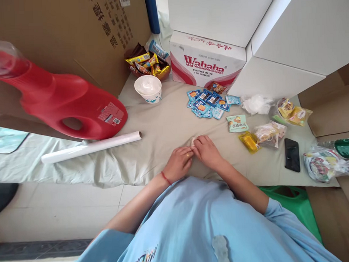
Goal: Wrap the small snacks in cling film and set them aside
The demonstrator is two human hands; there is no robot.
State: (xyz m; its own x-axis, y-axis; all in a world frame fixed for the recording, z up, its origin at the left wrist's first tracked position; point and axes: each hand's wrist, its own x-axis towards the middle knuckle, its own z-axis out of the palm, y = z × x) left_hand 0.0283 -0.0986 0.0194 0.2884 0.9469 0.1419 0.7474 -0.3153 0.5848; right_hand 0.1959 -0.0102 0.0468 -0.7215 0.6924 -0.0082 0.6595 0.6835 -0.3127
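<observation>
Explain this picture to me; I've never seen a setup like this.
There is no machine here: the left hand and right hand are a person's own, both bare. The single picture comes from a camera worn on that person's head, looking forward and down, so the blue shirt shows below.

On the cloth, a red jug, white roll and cup are to the left; blue packets lie ahead and a phone to the right.

The right fingertips seem to pinch a small pale thing, with the left fingers close against them; it's too hidden to name.

Snacks (200, 106) on a cloth-covered table (168, 119) suggest a home.
</observation>
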